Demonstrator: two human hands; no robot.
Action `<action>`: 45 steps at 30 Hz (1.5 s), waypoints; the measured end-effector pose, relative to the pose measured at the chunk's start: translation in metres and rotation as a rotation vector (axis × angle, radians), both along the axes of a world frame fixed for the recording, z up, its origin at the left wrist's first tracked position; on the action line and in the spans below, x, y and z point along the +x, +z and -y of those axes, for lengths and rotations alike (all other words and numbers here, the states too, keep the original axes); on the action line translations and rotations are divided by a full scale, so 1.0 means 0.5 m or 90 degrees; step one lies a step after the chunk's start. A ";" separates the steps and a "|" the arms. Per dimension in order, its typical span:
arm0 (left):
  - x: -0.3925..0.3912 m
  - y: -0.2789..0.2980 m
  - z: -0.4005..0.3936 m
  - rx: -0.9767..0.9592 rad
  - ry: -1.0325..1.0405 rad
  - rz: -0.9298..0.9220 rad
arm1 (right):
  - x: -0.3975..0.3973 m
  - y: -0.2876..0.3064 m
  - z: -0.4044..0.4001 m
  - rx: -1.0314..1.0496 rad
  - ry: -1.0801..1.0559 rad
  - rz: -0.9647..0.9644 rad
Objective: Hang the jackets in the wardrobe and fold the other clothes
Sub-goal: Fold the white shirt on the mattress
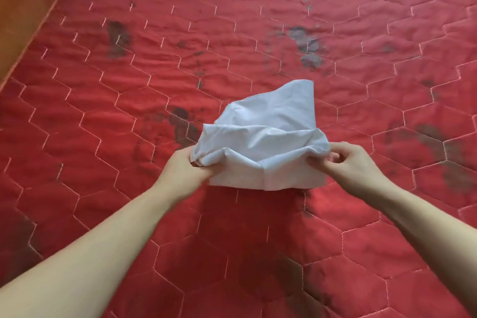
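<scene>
Both of your hands are on one pale white garment [263,137], which sits on the red quilted mattress [258,20] a little right of the middle of your view. Your left hand [187,169] has its fingers curled round a bunched fistful of cloth at the garment's left edge, with the fabric gathered into tight creases right at your grip. Your right hand [353,162] pinches the right edge between thumb and fingertips; the remaining fingers are bent and partly tucked behind the cloth, so you cannot tell from here how much of it they hold.

Between your two hands the garment is lifted and slack, folded over on itself in several loose layers. A flat, doubled-over panel hangs toward you along the near side, with a straight lower edge and a vertical crease near its middle. Behind that, the far part rises in a soft peak whose top corner points away from you and to the right. What kind of garment it is cannot be told from these folds.

Your bare forearms reach in from the lower left and lower right corners. The mattress is stitched in a pale hexagon pattern and carries several dark blotches, one of them just to the left of the garment. Along the upper left runs a brown wooden surface [23,8] beside the mattress edge.
</scene>
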State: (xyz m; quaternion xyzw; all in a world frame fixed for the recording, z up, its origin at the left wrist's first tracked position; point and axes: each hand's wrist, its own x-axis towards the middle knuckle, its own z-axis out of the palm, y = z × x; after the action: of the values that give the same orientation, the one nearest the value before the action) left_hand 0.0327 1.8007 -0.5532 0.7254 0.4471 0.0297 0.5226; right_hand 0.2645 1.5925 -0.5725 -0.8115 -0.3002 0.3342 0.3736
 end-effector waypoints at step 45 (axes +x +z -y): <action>0.335 -0.247 -0.059 0.355 -0.235 -0.251 | 0.169 -0.202 -0.270 -0.244 0.162 0.410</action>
State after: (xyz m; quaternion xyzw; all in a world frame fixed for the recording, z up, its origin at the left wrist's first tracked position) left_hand 0.2001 1.8302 -0.6765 0.8995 0.3758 -0.0846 0.2061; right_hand 0.3488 1.7274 -0.6733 -0.8862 -0.4325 0.1562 0.0572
